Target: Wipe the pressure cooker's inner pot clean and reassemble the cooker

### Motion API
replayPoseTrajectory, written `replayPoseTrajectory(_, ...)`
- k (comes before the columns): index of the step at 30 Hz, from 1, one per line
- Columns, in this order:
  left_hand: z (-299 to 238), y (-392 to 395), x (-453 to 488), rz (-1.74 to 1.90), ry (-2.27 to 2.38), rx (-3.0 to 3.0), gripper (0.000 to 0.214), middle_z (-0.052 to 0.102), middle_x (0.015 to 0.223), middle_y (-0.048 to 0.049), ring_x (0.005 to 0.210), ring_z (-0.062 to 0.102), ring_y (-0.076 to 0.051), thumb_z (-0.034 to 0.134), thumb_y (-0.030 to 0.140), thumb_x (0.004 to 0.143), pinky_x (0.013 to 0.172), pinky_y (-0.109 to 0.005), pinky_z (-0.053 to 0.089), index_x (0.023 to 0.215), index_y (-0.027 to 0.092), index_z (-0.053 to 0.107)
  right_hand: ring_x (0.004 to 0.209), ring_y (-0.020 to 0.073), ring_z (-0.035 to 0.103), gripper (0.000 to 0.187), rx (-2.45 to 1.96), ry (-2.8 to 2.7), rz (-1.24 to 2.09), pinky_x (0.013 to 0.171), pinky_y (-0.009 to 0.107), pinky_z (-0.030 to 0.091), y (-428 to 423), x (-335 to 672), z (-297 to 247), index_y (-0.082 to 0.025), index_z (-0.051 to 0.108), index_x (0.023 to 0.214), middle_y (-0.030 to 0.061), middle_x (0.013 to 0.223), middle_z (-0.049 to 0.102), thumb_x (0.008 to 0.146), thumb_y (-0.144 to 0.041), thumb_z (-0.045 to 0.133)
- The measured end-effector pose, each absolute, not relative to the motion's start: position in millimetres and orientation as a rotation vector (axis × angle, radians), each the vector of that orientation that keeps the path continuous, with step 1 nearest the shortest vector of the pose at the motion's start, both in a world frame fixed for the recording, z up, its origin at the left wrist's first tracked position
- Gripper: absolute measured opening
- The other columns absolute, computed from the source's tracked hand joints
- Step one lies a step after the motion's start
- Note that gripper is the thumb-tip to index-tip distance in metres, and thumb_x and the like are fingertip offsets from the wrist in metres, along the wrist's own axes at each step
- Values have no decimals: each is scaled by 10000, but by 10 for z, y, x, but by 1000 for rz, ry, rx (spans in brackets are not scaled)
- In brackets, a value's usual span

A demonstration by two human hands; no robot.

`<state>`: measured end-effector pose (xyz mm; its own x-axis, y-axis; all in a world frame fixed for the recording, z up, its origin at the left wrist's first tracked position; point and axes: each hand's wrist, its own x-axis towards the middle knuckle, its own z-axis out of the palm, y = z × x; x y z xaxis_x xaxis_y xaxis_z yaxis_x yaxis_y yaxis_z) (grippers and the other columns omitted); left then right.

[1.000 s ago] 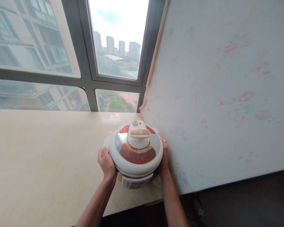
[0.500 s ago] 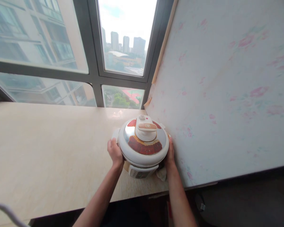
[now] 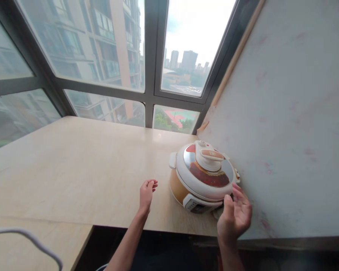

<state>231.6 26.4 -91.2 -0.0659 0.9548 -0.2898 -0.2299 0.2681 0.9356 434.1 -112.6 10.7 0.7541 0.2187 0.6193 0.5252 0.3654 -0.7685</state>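
Note:
An electric pressure cooker [image 3: 180, 180] with a white lid rim, gold-brown body and front control panel stands upright on the pale counter [image 3: 81, 169], close to the wall. To its left, above the counter, my left hand [image 3: 147, 194] is apart from it, fingers loosely bent and holding nothing. My right hand [image 3: 237, 216] hovers by the cooker's front right side, thumb and fingers spread and empty. Whether its fingertips still touch the rim I cannot tell. Behind the right hand, part of a small pale cloth-like thing [image 3: 218, 213] shows beside the cooker's base.
A flower-patterned wall [image 3: 293, 150] rises close on the right. Grey-framed windows [image 3: 150, 75] stand along the back edge of the counter. A pale cable [image 3: 31, 237] curves over the lower left surface. Below the counter's front edge it is dark.
Both hands have let go of the pressure cooker. My left hand has drawn away to the left, my right hand back toward me. The view has turned left.

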Motion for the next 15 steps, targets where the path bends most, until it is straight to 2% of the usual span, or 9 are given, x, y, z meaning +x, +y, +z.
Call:
replayPoseTrajectory(2, -1041, 224, 2116, 1156, 1294, 830, 380, 757, 888, -158, 809, 716, -259, 675, 499, 660, 770, -395, 533, 791, 143, 703, 1187, 263, 650, 183, -1135, -922, -212, 1069, 540, 486, -1025, 4006, 91, -212, 659, 1105, 109, 1208, 683, 924, -186, 639)
replayPoseTrajectory(5, -1198, 220, 1884, 1141, 1361, 886, 376, 751, 874, -143, 802, 714, -243, 644, 488, 674, 763, -380, 553, 805, 141, 705, 1117, 241, 668, 249, -1042, -1238, -19, 985, 487, 543, -744, 3552, -112, -239, 664, 1152, 96, 1153, 697, 954, -133, 558)
replayPoseTrajectory(8, -1320, 254, 1746, 1118, 1404, 937, 334, 738, 856, -117, 755, 709, -214, 600, 462, 723, 710, -352, 577, 814, 150, 677, 1104, 230, 673, 251, -1103, -1384, 313, 973, 441, 549, -338, 3216, -506, -226, 674, 1171, 98, 1139, 724, 948, -186, 565)
replayPoseTrajectory(11, -1400, 282, 1685, 1088, 1414, 1011, 303, 716, 812, -82, 685, 699, -193, 554, 444, 784, 604, -317, 583, 841, 163, 652, 1002, 220, 714, 244, -1236, -1297, 723, 898, 383, 575, 14, 3060, -987, -205, 703, 1089, 91, 1083, 761, 881, -283, 602)
replayPoseTrajectory(15, -1464, 296, 1663, 1047, 1397, 1151, 288, 706, 788, -64, 641, 695, -193, 526, 430, 827, 506, -287, 552, 860, 175, 657, 888, 228, 728, 232, -1350, -1191, 788, 811, 365, 585, 154, 3125, -1481, -187, 704, 971, 89, 940, 772, 841, -339, 587)
